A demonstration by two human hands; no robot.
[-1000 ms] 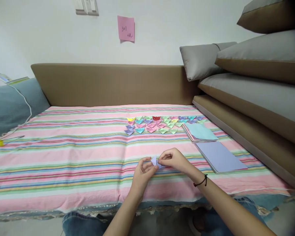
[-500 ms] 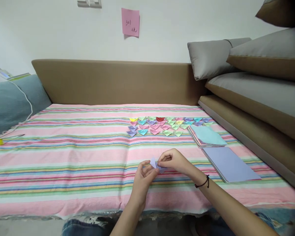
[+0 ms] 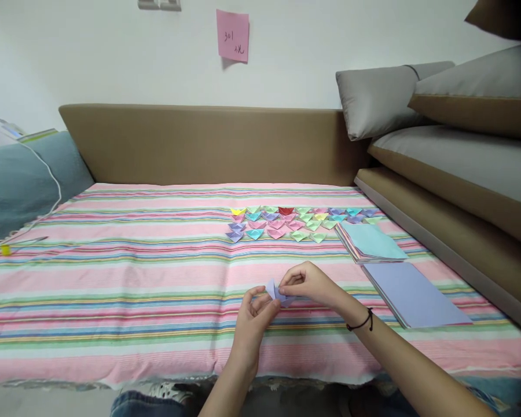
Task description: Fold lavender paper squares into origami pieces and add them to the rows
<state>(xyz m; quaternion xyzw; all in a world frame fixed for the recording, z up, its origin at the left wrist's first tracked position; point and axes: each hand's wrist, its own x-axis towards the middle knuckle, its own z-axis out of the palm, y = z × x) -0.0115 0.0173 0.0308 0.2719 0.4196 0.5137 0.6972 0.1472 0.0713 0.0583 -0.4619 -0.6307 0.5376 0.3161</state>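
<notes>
A small lavender folded paper boat [image 3: 279, 295] is held between both hands above the striped cloth. My left hand [image 3: 255, 313] pinches its near left side between thumb and fingers. From the right, my right hand [image 3: 306, 284] grips the upper edge with thumb and forefinger; a dark cord circles that wrist. Farther back lie several rows of small folded paper boats [image 3: 275, 233] in pink, green, blue, purple, yellow and red. To the right are a stack of light-blue-topped paper [image 3: 375, 240] and a stack of lavender-topped paper [image 3: 412, 294].
Grey-brown cushions [image 3: 464, 150] are piled along the right side. A brown backrest [image 3: 212, 145] stands behind the striped cloth [image 3: 91, 278]. On the left are a blue cushion [image 3: 30, 185], a white cable [image 3: 54, 179] and a small yellow object [image 3: 6, 249]. A pink note [image 3: 233, 36] hangs on the wall.
The view has shifted slightly, so the surroundings sit a little differently in the picture. Both hands keep nearly the same grip on the lavender paper boat.
</notes>
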